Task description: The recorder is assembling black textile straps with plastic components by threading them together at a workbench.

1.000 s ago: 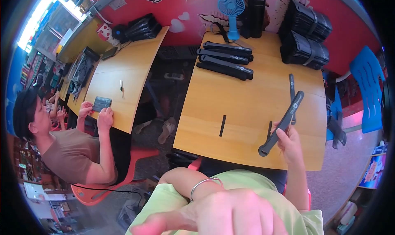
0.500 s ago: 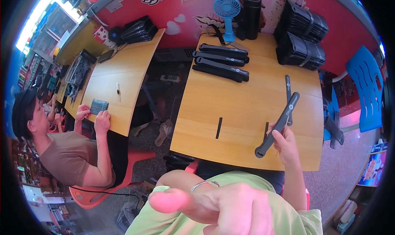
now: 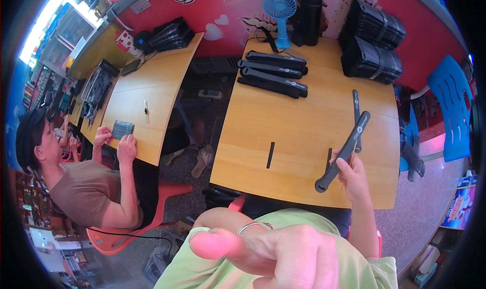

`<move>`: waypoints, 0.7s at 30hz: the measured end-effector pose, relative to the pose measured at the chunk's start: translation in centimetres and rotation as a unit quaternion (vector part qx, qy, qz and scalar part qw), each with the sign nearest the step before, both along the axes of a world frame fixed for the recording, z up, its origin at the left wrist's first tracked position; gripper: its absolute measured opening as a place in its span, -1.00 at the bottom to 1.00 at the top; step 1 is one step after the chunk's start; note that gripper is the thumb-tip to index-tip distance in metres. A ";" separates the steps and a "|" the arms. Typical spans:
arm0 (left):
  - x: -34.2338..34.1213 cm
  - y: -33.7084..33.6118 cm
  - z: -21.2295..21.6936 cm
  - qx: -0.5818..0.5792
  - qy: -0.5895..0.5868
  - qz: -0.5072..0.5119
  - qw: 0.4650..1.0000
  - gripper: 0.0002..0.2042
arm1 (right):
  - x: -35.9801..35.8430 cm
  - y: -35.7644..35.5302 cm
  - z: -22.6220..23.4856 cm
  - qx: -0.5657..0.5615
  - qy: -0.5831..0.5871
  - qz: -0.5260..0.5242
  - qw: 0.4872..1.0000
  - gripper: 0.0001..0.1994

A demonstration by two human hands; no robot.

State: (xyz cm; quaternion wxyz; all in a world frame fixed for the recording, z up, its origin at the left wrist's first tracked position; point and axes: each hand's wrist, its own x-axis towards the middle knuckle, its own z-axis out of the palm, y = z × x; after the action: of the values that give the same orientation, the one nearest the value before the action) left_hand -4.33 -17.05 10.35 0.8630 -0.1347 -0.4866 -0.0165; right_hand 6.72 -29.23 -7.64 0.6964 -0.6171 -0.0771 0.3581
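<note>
Over the near right part of the table (image 3: 238, 132), my right hand (image 3: 353, 175) grips a long black strap (image 3: 349, 147) with rounded ends, a slot in the lower one and pale print. A thin pale stick-like thing (image 3: 356, 145) shows beside that hand; its kind I cannot make out. Behind the held strap lies another black strap (image 3: 356, 99). Close to the camera at the lower edge is my left hand (image 3: 283, 253), thumb held apart from the fingers and nothing seen in it; the fingertips run out of the picture.
Short black strips (image 3: 271, 155) lie on the table. Several straps (image 3: 273, 74) are stacked farther back, near a blue fan (image 3: 280, 15), a black bottle (image 3: 310, 18) and strap bundles (image 3: 372, 58). Left, a seated co-worker (image 3: 91, 188) handles a dark flat pack (image 3: 122, 130). Blue chair (image 3: 450, 107) at right.
The view has shifted very slightly. My left hand has moved a little to the right in the picture; my right hand keeps its grip on the strap.
</note>
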 end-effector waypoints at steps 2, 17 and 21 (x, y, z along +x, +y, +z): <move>-0.1 0.0 0.1 -0.001 0.001 0.000 1.000 -0.35 | 0.0 0.0 0.0 0.003 0.000 0.001 1.000 -0.75; 0.1 0.2 -0.9 0.031 -0.011 0.095 0.995 -0.38 | -0.1 0.2 -0.1 -0.006 -0.005 -0.001 1.000 -0.76; -0.7 0.2 -2.0 0.048 0.010 0.154 0.987 -0.41 | -0.3 0.3 0.2 -0.012 -0.010 0.000 1.000 -0.76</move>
State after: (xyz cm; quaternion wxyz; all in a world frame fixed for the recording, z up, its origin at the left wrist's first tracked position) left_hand -4.98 -16.85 8.37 0.8654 -0.0167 -0.4917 0.0950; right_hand 6.44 -28.95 -7.45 0.6884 -0.6288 -0.0801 0.3526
